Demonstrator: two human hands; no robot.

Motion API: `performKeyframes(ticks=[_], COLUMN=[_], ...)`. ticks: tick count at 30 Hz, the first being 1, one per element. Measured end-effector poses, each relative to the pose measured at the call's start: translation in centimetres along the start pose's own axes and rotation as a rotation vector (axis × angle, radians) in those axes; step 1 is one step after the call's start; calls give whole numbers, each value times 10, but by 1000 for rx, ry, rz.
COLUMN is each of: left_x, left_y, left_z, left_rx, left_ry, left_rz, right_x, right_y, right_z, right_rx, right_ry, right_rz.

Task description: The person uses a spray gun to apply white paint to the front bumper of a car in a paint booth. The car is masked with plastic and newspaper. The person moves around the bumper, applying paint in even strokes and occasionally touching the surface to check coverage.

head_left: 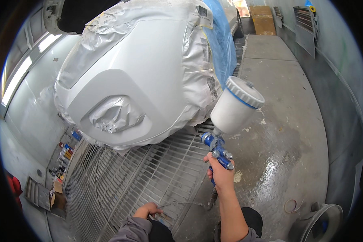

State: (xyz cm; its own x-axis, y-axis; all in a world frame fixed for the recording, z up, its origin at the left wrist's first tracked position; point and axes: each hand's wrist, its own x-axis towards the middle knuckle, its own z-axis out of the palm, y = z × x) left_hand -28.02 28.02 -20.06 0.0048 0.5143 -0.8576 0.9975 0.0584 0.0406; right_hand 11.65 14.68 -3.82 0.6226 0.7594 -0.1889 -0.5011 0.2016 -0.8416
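My right hand (220, 171) grips a blue spray gun (217, 147) topped by a white paint cup (236, 107) with a blue ring; an air fitting and hose hang below it. My left hand (147, 209) is low over the floor grating, its fingers closed on the thin air hose (183, 203). Ahead is a pale silver-white car bumper (141, 60), bordered by crinkled masking paper (195, 72), with a wrapped opening (115, 115) in its lower part and blue plastic sheeting (222, 48) to its right.
Metal grating (121, 177) lies underfoot, beside a grey floor (290, 141). Cans (66, 151) and a cardboard box (57, 193) line the left wall. A large carton (262, 20) stands at the back. A metal container (322, 213) sits at lower right, and louvred vents (304, 28) are on the right wall.
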Motion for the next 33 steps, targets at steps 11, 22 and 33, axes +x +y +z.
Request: performKeyframes(ticks=[11, 22, 33], left_x=[-20, -19, -13], left_y=[10, 9, 10], left_z=[0, -2, -1], left_rx=[-220, -324, -287], left_ry=[80, 88, 53], left_rz=[-38, -60, -45], right_x=[-9, -8, -6], right_y=[-10, -4, 6], right_z=[0, 3, 4], right_rx=[138, 327, 242], right_ry=[-133, -268, -334], right_rz=[-98, -239, -279])
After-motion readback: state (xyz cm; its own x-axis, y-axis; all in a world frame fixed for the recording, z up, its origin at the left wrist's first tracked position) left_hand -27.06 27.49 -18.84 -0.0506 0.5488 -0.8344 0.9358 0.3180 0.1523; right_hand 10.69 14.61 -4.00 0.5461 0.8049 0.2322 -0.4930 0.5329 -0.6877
